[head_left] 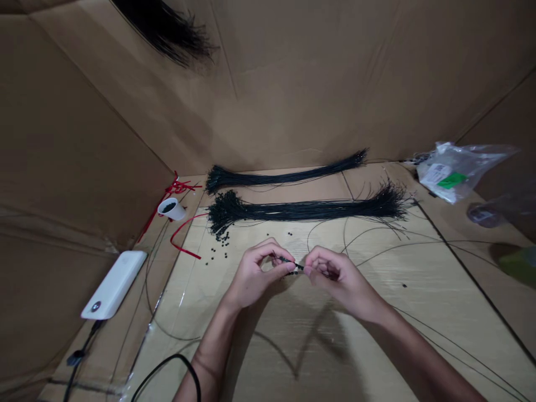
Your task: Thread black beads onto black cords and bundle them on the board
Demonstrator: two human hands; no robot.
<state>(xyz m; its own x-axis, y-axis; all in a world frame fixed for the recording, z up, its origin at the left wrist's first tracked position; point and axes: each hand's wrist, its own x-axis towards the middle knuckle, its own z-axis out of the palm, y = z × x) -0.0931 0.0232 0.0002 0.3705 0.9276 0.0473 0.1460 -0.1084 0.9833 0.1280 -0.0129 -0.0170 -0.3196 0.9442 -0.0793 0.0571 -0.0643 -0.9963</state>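
Observation:
My left hand [258, 273] pinches a thin black strand with small dark beads [298, 267] between thumb and fingertips. Close beside it, the thumb and fingers of my right hand [341, 278] grip the same strand from the other side. A short beaded stretch shows between the two hands, and the fingers hide the rest. Loose thin strands trail off to the right over the board. Beyond the hands lies a bundle of black strands [288, 211] with a knobbly clump at its left end. Small black beads [220, 240] are scattered near that clump.
Behind is a second black bundle [280, 177]; another bundle [167, 30] hangs above. On the left are a white cup [177, 211] of dark beads, red ties [184, 247], and a white power bank [116, 283] with a cable. A plastic bag [454, 170] lies right. Cardboard walls surround the board.

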